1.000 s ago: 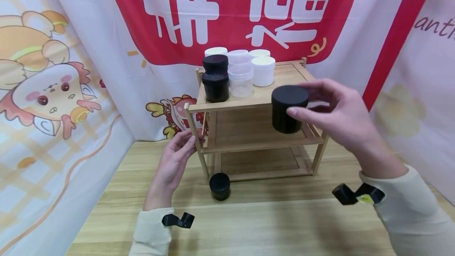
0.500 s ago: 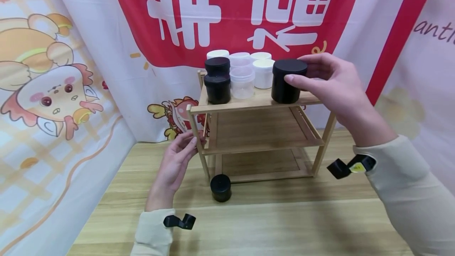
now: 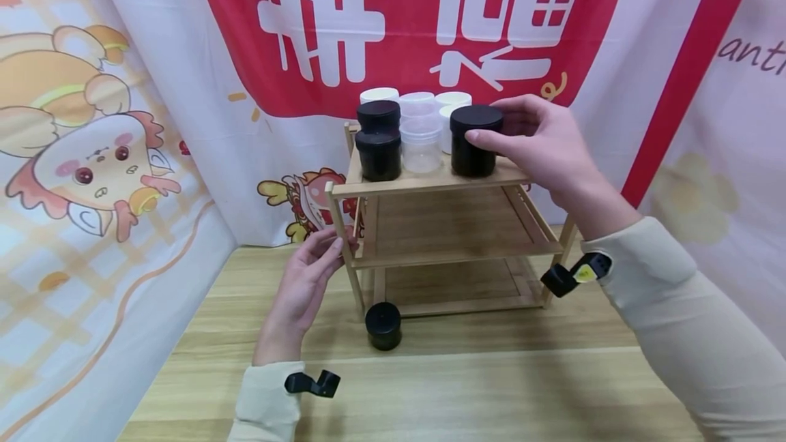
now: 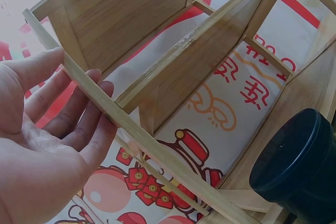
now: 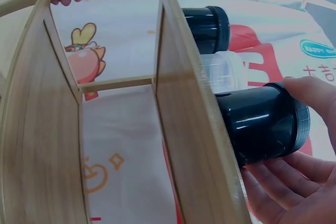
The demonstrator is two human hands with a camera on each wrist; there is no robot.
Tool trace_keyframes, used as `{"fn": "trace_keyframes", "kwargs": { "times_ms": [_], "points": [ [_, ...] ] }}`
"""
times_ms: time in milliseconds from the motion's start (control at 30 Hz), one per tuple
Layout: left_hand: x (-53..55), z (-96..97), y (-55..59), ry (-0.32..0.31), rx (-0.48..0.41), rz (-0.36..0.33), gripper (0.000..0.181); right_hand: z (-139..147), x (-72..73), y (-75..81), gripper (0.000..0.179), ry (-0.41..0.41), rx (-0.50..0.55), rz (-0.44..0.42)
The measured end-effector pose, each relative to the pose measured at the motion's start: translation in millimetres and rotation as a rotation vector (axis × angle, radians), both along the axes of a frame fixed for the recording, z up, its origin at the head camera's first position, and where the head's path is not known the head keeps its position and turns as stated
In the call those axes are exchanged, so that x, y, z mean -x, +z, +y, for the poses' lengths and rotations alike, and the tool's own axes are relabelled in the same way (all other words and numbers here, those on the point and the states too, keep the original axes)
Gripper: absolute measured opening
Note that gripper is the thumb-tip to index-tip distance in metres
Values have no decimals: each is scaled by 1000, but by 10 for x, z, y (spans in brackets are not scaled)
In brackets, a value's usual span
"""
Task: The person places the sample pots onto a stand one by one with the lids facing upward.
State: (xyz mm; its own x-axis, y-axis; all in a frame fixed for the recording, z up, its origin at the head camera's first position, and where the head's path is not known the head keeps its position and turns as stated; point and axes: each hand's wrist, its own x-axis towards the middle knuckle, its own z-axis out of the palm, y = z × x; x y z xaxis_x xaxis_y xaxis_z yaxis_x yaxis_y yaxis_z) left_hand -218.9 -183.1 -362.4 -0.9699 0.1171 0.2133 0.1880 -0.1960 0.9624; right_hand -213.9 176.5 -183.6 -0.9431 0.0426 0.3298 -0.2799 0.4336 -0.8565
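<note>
My right hand (image 3: 543, 145) holds a black screw-lid jar (image 3: 473, 145) between thumb and fingers, at the front of the top shelf of a three-tier wooden rack (image 3: 460, 224). In the right wrist view the base of this black jar (image 5: 257, 124) meets the shelf's edge, upright on it as far as I can tell. My left hand (image 3: 307, 275) grips the rack's front left post (image 4: 94, 93), with the thumb on one side and the fingers reaching behind. A smaller black jar (image 3: 383, 326) stands on the table by the rack's left foot.
Left of the held jar stand a clear jar (image 3: 421, 149) and a black jar (image 3: 379, 155), with another black lid (image 3: 377, 114) behind. Several white and clear jars, including a white-lidded one (image 3: 379, 94), fill the back. A printed cloth (image 3: 411, 33) hangs close behind the rack.
My right hand has lifted the black jar from in front of the rack to the top shelf, then shifted it left toward the clear jar. The left hand stays on the post.
</note>
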Motion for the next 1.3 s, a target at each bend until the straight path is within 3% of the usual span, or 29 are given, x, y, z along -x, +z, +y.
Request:
{"fn": "trace_keyframes", "kwargs": {
  "times_ms": [367,767,900,1067,1167,1300],
  "points": [
    [-14,1,1,4,-1,0,30,-74,84,-22,73,-4,-12,-6],
    [-21,1,0,15,7,-26,36,-101,69,-67,76,-22,0,18],
    [-25,-1,-10,19,14,-42,38,-99,-3,-128,76,-91,30,127],
    [-30,2,-12,25,23,-48,38,-112,-178,-205,65,-190,80,372],
    [-23,4,-5,25,26,-46,40,-112,-283,-274,58,-185,119,462],
    [-16,5,7,26,30,-45,40,-106,-371,-388,54,-138,129,477]
  ]
}}
